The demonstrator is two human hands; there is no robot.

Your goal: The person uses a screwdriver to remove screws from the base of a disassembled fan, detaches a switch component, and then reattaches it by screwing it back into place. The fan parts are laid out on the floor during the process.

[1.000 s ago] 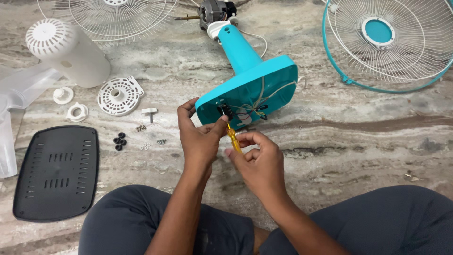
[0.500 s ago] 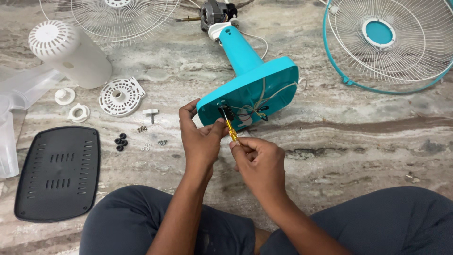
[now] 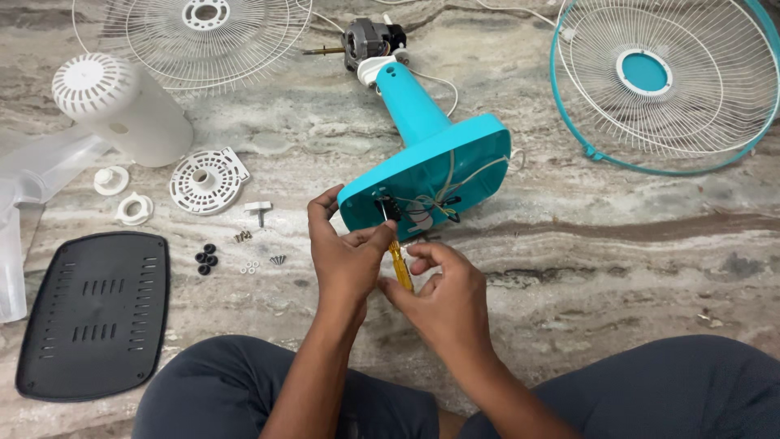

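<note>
1. The left hand (image 3: 345,260) was closed, thumb and fingers pinching the shaft of a slim yellow-handled screwdriver (image 3: 399,266); the right hand (image 3: 443,297), just beside it and nearer the body, was closed on the handle.
2. The screwdriver tip met a dark fitting on the open underside of the turquoise plastic fan base (image 3: 426,183), which lay tipped on its side on the marbled stone floor (image 3: 585,244) just beyond the hands.
3. Compared with the views a second earlier, the hands and tool had barely shifted; the grip was slightly rearranged and the tip stayed on the same spot, which suggested that work on that fitting was in progress and unfinished.
4. The hollow base served as the only container: it held loose white and yellow wires (image 3: 443,199) and a small dark component.
5. Left of the hands lay small loose screws (image 3: 260,262), black rubber rings (image 3: 205,258), a white vented disc (image 3: 208,180) and a black slotted cover plate (image 3: 93,313).
6. Beyond the hands lay a bare motor (image 3: 370,39), with white wire fan guards (image 3: 650,81) to either side.
</note>
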